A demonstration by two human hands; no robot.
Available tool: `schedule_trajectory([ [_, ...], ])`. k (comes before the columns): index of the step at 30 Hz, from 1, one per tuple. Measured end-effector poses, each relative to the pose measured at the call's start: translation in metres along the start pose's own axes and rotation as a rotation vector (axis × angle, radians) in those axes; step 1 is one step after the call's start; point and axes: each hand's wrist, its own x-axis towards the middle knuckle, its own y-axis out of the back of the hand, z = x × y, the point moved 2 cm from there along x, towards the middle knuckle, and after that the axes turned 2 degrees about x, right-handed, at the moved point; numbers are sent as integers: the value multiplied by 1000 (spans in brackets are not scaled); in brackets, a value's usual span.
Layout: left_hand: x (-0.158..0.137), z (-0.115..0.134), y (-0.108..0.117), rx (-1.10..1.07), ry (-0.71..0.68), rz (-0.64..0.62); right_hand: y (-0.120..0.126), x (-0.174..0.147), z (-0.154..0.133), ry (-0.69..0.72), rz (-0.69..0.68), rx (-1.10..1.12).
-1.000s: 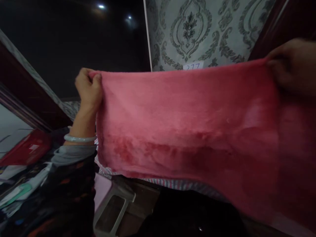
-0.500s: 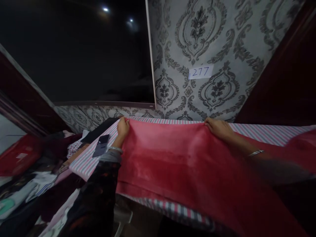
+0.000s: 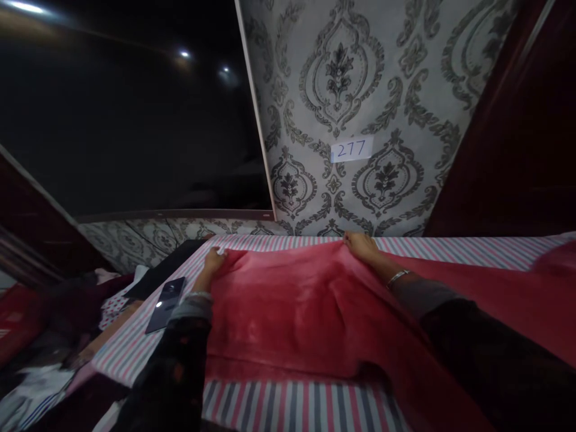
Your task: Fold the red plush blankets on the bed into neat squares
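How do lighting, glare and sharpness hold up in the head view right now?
Head view: dim overall, with bright light spots glaring on the television and one on the phone; head view: the number on the paper sign reads clearly, while the red cloth looks soft in detail.

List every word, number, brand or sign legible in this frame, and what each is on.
"277": handwritten on the white paper on the patterned wall.
Small marks on the dark screen's lower frame: too small to read.
Pale marks on the red item at the left edge: too blurred.
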Motion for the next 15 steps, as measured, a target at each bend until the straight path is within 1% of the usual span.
schedule_trajectory([
  [2, -10, -12, -14, -1, 42, -66, -13, 1, 4, -19, -17, 7],
  [5, -17, -25, -19, -10, 73, -128, -18, 4, 10, -16, -40, 24],
  [10, -19, -39, -6, 0, 105, -202, -15, 3, 23, 33, -103, 62],
  [13, -28, -49, 3, -2, 129, -249, -20, -5, 38, 133, -164, 76],
  [15, -39, -57, 8, -13, 143, -269, -23, -12, 50, 208, -171, 116],
])
